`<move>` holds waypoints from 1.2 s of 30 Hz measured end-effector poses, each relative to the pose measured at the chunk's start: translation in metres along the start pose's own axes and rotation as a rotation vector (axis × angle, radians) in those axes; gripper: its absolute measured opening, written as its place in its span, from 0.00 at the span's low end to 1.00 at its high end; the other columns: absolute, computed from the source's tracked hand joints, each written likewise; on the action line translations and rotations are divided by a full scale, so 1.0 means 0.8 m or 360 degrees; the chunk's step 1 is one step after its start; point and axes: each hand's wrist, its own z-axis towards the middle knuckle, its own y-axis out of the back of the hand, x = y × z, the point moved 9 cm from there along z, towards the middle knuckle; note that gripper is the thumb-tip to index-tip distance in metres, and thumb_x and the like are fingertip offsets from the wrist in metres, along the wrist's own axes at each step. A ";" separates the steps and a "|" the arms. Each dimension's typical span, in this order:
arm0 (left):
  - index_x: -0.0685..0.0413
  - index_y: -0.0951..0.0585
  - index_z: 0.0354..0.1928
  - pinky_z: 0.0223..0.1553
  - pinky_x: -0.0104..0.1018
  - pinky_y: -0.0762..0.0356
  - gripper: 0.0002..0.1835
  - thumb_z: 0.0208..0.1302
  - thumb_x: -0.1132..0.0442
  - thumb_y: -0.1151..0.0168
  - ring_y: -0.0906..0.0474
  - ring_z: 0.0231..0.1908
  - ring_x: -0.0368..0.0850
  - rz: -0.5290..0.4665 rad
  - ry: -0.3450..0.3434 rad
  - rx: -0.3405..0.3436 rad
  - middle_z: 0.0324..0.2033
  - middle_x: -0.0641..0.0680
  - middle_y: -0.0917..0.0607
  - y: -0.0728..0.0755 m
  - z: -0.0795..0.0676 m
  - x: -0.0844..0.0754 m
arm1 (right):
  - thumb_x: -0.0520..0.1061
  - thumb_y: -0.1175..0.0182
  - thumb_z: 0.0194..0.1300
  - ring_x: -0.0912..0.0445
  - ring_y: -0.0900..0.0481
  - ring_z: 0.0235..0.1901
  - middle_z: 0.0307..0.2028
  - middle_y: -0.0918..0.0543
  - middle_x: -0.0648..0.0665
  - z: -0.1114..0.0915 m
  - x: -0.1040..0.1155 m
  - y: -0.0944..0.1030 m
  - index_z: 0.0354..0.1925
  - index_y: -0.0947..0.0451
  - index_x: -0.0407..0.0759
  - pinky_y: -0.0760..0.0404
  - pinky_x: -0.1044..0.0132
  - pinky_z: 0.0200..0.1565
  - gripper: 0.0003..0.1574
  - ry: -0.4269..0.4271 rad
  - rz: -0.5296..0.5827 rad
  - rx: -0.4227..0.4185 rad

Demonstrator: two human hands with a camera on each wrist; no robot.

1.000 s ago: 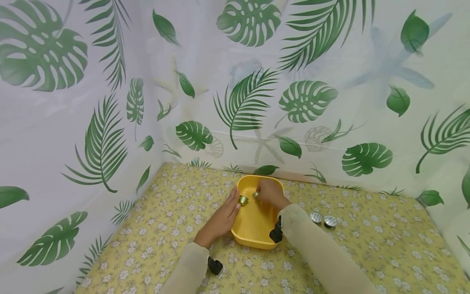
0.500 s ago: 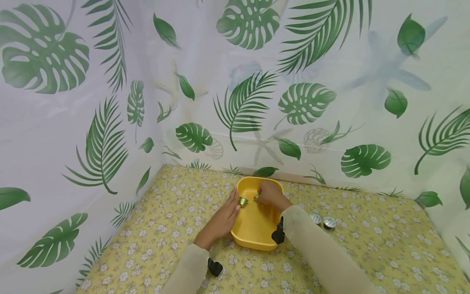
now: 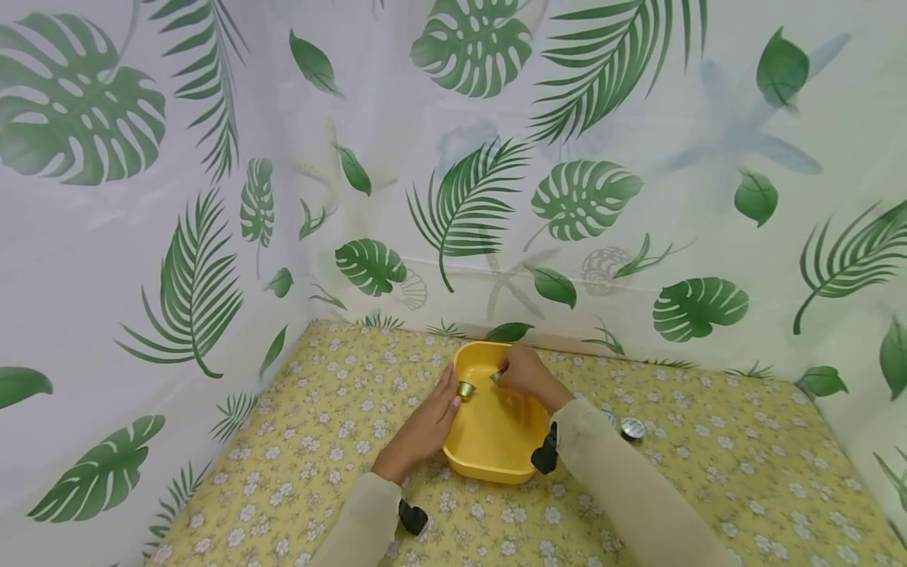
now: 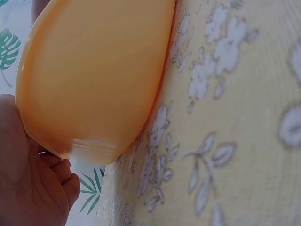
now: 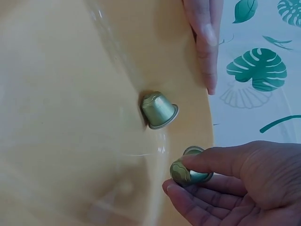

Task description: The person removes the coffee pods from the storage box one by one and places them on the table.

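Note:
My right hand (image 3: 527, 372) pinches a green coffee capsule (image 5: 190, 173) between thumb and fingers, inside the far part of a yellow plastic tub (image 3: 489, 449). A second green coffee capsule (image 3: 464, 390) lies on its side in the tub near the left wall, clearly seen in the right wrist view. My left hand (image 3: 428, 421) rests along the tub's left rim, its longer fingers fairly straight and the thumb by the rim. In the left wrist view the tub's outer wall (image 4: 99, 75) fills much of the frame, with a few bent fingers (image 4: 70, 188) beside it.
A dark coffee capsule with a silver lid (image 3: 633, 429) stands right of the tub; another (image 3: 608, 417) beside it is mostly hidden by my right sleeve. A yellow flowered cloth (image 3: 737, 480) covers the table. Leaf-printed white sheeting (image 3: 489, 197) rises close behind the tub.
The right hand and forearm shift slightly to the right, and the sleeve covers more of one dark capsule. The left hand, the tub and the lying green capsule keep their places.

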 end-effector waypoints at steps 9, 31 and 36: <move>0.59 0.58 0.81 0.76 0.49 0.54 0.31 0.85 0.54 0.67 0.62 0.79 0.47 -0.0013 0.0014 -0.0005 0.80 0.48 0.66 0.005 0.000 0.001 | 0.30 0.30 0.55 0.50 0.20 0.34 0.33 0.14 0.39 -0.016 0.026 0.015 0.39 0.13 0.30 0.17 0.58 0.40 0.11 0.0076 -0.0080 -0.0053; 0.60 0.58 0.81 0.76 0.51 0.54 0.32 0.85 0.52 0.70 0.62 0.79 0.49 -0.0002 -0.0025 -0.0006 0.80 0.50 0.66 0.004 -0.002 -0.005 | 0.31 0.29 0.58 0.49 0.16 0.38 0.39 0.13 0.40 -0.066 0.045 0.032 0.48 0.16 0.29 0.15 0.56 0.42 0.17 0.0193 -0.0029 -0.0188; 0.59 0.57 0.81 0.76 0.50 0.53 0.31 0.85 0.53 0.68 0.62 0.79 0.48 -0.0009 -0.0018 -0.0013 0.80 0.50 0.65 0.004 -0.003 -0.004 | 0.32 0.29 0.59 0.49 0.16 0.37 0.39 0.13 0.39 -0.079 0.045 0.041 0.50 0.16 0.29 0.15 0.56 0.40 0.19 0.0216 -0.0030 -0.0250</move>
